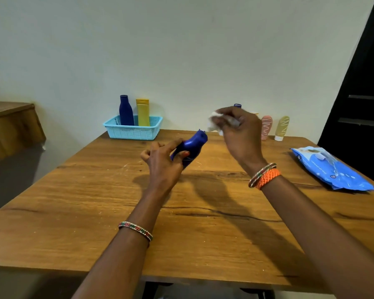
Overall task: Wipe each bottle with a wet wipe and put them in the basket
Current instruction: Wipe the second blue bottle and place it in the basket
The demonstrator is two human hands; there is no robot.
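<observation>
**A:** so what's each hand got here?

**B:** left hand point(163, 161) is wrapped around a dark blue bottle point(191, 148), held tilted above the table point(95, 190), top end pointing up and away toward the wall. The fingers cover a good part of its body, and it's blurry enough that I can't tell if there's a label. Right hand point(238, 130) is raised a little higher and to the right, fingers curled around a crumpled white wet wipe point(214, 123). Wipe and bottle are close but not touching. Only a bit of the wipe pokes out past the fingers, and that hand is smeared too.

**A:** and the basket?

**B:** light blue basket point(134, 130) sits at the far left edge against the wall, with a tall navy bottle point(126, 111) and a yellow bottle point(143, 113) standing upright in it. Behind the right hand there's just a blue cap point(237, 105) peeking over the knuckles; the rest is hidden. Right of that, a pink tube point(266, 127) and an olive tube point(281, 128) stand cap-down by the wall.

**A:** wipes pack?

**B:** blue pack point(333, 169) lying flat near the right edge, print too small to read.
</observation>
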